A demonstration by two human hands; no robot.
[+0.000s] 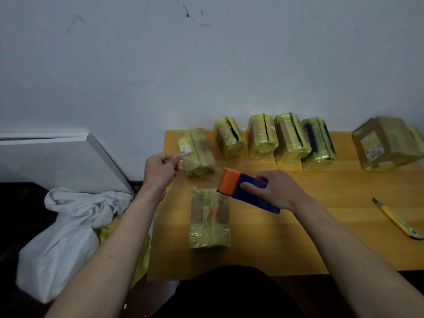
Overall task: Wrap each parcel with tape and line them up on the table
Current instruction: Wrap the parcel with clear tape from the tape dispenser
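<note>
Right grip [273, 189] holds the tape dispenser [245, 189] at the parcel [210, 218]'s far end. Left grip [160, 171], beyond it, pinches clear tape [183, 160].

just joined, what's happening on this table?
A person is taping parcels. The right hand grips a blue and orange tape dispenser at the far end of a parcel lying near the table's front edge. The left hand pinches a strip of clear tape pulled out to the left. Six taped parcels stand in a row along the wall. A yellow knife lies to the right, untouched.
</note>
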